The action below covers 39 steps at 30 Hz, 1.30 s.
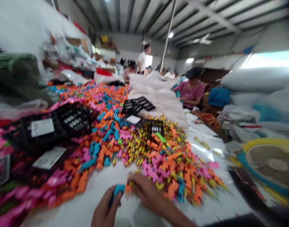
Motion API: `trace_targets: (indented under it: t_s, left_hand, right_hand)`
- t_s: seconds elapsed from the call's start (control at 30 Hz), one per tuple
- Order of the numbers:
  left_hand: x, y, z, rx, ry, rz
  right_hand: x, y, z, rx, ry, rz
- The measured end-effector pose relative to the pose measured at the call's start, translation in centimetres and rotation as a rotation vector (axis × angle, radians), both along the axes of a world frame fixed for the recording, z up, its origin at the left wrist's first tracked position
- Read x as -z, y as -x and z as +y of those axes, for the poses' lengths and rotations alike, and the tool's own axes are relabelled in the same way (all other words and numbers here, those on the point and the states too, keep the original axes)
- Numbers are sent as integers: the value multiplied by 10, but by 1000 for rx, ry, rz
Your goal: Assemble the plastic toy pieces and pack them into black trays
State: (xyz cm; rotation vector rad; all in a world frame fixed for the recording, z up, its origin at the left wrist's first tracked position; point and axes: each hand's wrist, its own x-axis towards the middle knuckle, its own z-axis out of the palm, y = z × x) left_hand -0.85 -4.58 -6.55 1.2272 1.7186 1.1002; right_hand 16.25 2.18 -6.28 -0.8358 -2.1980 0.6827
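In the head view my left hand is closed around a small blue plastic piece, its end sticking out past the thumb. Just to the right, my right hand pinches a small orange and yellow piece, partly covered by the fingers. The two pieces meet or nearly meet; blur hides which. Beyond my hands spreads a heap of small orange, pink and blue plastic pieces. Many small yellow parts lie in its middle.
Black perforated trays with white labels lie on the heap at left; more black trays lie farther back. A yellow and blue fan stands at right. A person in a pink shirt sits across the white-covered table.
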Motion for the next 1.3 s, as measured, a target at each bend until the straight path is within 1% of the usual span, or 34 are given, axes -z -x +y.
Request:
trace_targets:
  t_s: [0.07,0.1,0.23,0.37,0.47,0.6,0.73,0.83,0.9,0.97,1.0,1.1,1.17,1.23,1.3]
  left_hand:
    - [-7,-3,-4,69,-24,-4]
    - [-9,-4,-5,78,-20,-8]
    - [-7,-10,-11,96,-1,13]
    - [-5,-11,-14,113,-9,42]
    - [-7,-12,-12,131,-25,48]
    - [-10,-15,-8,151,-8,48]
    - [-10,-17,-7,154,29,25]
    - [-11,-17,-8,137,82,-27]
    - [-13,-17,-9,135,132,-103]
    - [-15,-17,-11,141,176,-200]
    - [-16,-18,-12,143,194,-245]
    - [-13,-21,-14,152,247,-341]
    - [-9,-23,-13,172,291,-376]
    - [-4,-25,-9,215,337,-355]
    - [-2,-25,-4,270,336,-252]
  right_hand:
    - [-6,-8,-5,-66,51,38]
    - [-8,-11,-6,-75,71,41]
    - [-8,-18,-10,-92,93,46]
    - [-4,-19,-11,-90,73,44]
    - [-3,-20,-9,-91,51,30]
    - [-2,-22,-6,-92,16,26]
    - [0,-27,-1,-161,-51,-22]
    - [-2,-30,1,-252,-106,-97]
    - [-4,-31,-1,-292,-140,-163]
    - [-6,-31,-6,-286,-192,-226]
    - [-6,-31,-10,-262,-231,-247]
    - [2,-29,-21,-164,-374,-262]
    - [12,-27,-25,-149,-435,-251]
    - [22,-27,-24,-166,-443,-252]
    - [25,-32,-16,-177,-449,-258]
